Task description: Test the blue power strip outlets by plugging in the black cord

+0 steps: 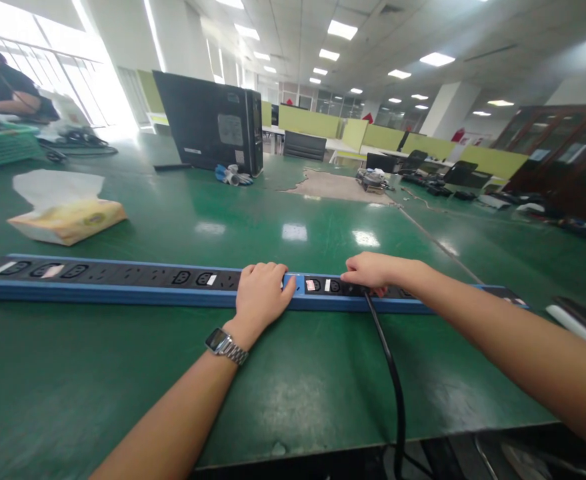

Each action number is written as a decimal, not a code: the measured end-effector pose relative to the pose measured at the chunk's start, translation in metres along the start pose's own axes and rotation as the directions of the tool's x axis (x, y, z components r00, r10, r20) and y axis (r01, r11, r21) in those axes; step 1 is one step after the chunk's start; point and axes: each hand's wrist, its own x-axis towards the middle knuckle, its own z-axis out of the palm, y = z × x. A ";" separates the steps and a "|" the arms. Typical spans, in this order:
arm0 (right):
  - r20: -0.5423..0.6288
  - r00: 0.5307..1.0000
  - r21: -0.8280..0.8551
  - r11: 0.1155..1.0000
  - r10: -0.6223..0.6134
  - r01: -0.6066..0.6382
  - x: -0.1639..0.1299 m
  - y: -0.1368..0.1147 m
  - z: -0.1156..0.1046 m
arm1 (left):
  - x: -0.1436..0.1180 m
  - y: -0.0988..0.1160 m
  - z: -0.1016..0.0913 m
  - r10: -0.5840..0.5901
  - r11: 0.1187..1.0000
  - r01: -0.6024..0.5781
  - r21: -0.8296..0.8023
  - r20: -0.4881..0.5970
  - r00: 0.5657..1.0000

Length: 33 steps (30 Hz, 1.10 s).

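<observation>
Black cable (393, 380) rises over the table's near edge to a plug under the right hand (373, 270), fingers pinched on it. Left hand (261, 293) presses flat, steadying the long blue power strip (123, 283) along the green table (293, 227).

Open-plan office: partitioned desks (373, 137), chairs (460, 172).

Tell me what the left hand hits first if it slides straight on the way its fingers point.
The left hand lies on the power strip, fingers pointing away. Beyond lies bare green table; the computer tower looks first, though depth is unclear.
</observation>
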 end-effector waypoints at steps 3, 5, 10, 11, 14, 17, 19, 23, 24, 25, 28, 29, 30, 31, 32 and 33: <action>-0.059 0.991 -0.265 0.959 -0.123 0.103 -0.001 0.000 -0.001 | -0.001 0.001 0.000 -0.006 1.000 0.006 0.008 -0.003 1.000; -0.049 0.987 -0.396 0.910 -0.156 0.124 -0.001 -0.006 -0.004 | -0.001 0.001 0.000 -0.008 1.000 0.008 0.014 -0.005 1.000; 0.061 0.994 -0.491 0.864 -0.094 0.112 0.004 -0.022 -0.011 | -0.001 0.000 0.001 0.001 1.000 -0.001 0.003 -0.024 1.000; 0.063 0.993 -0.481 0.869 -0.097 0.116 0.005 -0.022 -0.009 | -0.001 -0.001 0.002 0.000 1.000 0.000 0.000 -0.026 1.000; -0.020 0.994 -0.399 0.912 -0.107 0.091 0.003 -0.014 0.000 | -0.001 0.000 0.002 -0.007 1.000 0.007 -0.001 -0.021 1.000; -0.180 0.982 -0.336 0.942 -0.063 -0.001 -0.005 -0.007 0.012 | 0.000 0.000 0.003 -0.013 1.000 0.013 0.004 -0.024 1.000; -0.283 0.959 -0.309 0.946 0.007 -0.098 -0.013 -0.007 0.018 | 0.000 0.001 0.003 -0.014 1.000 0.014 0.005 -0.030 0.999; -0.182 0.973 -0.184 0.966 0.145 -0.179 -0.026 -0.010 0.016 | -0.001 0.002 0.003 -0.006 1.000 0.007 0.021 -0.036 0.999; -0.156 0.977 -0.136 0.977 0.143 -0.165 -0.029 -0.009 0.012 | -0.001 0.003 0.003 -0.008 0.999 0.009 0.032 -0.036 0.999; -0.183 0.974 -0.077 0.986 0.131 -0.147 -0.034 -0.007 0.006 | -0.001 0.004 0.003 -0.008 0.999 0.009 0.044 -0.034 0.999; -0.430 0.888 0.207 0.975 0.161 -0.076 -0.051 0.011 -0.016 | -0.001 0.007 0.003 0.004 0.998 -0.002 0.070 -0.027 1.000; -0.432 0.876 0.353 0.934 0.214 -0.054 -0.058 0.020 -0.022 | -0.001 0.007 0.004 0.007 0.997 -0.005 0.075 -0.027 1.000; -0.373 0.886 0.501 0.863 0.275 -0.057 -0.063 0.031 -0.026 | 0.000 0.007 0.004 0.008 0.997 -0.006 0.077 -0.027 1.000; -0.276 0.910 0.636 0.769 0.310 -0.069 -0.068 0.043 -0.027 | 0.000 0.007 0.004 0.006 0.997 -0.004 0.078 -0.027 1.000; -0.180 0.932 0.743 0.664 0.316 -0.082 -0.071 0.055 -0.025 | 0.000 0.007 0.004 0.002 0.997 0.000 0.079 -0.026 1.000; -0.098 0.944 0.816 0.568 0.314 -0.104 -0.072 0.068 -0.021 | 0.000 0.007 0.004 -0.001 0.997 0.003 0.078 -0.022 1.000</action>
